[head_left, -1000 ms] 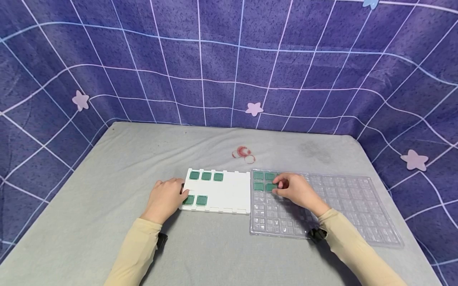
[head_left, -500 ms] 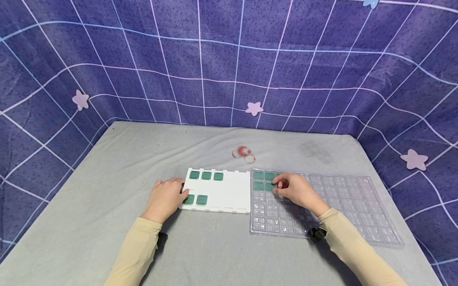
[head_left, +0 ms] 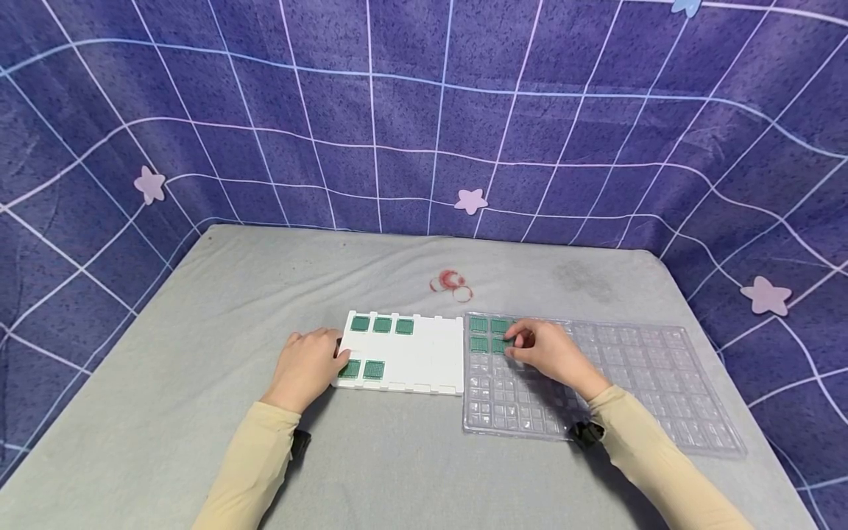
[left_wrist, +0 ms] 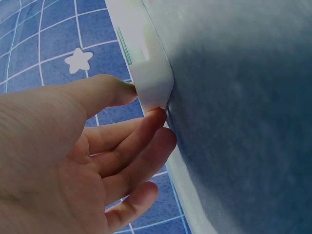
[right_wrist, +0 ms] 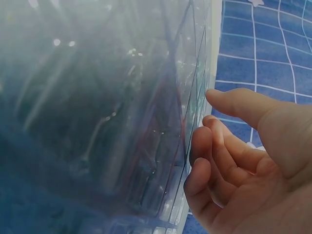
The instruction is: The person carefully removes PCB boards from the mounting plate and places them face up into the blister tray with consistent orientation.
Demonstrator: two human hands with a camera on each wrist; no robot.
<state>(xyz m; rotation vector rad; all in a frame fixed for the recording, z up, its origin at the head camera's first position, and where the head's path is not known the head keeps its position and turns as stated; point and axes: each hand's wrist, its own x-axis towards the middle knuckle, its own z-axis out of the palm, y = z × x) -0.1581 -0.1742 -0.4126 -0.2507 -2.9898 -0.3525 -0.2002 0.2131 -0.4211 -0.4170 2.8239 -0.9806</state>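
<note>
At its left end, my left hand (head_left: pixel 305 372) grips the white tray (head_left: pixel 424 357); the left wrist view has my thumb and a finger of the left hand (left_wrist: pixel 73 146) on the edge of the white tray (left_wrist: pixel 153 83). Green square boards lie on it, three along the back and two in front, one partly under my thumb. My right hand (head_left: pixel 553 353) is over the clear compartment tray (head_left: pixel 486 423), thumb and index finger pinching a green board (head_left: pixel 500 345) in its second row. The right wrist view shows the right hand (right_wrist: pixel 243 156) beside the clear tray (right_wrist: pixel 122 97).
Three more green boards, one of them a front-left board (head_left: pixel 479 344), sit in the clear tray's back-left compartments. The trays stand side by side on a grey cloth-covered table (head_left: pixel 397 464). Behind it hangs a blue grid-patterned curtain (head_left: pixel 411 110) with stars. Red ring marks (head_left: pixel 450 280) show on the cloth.
</note>
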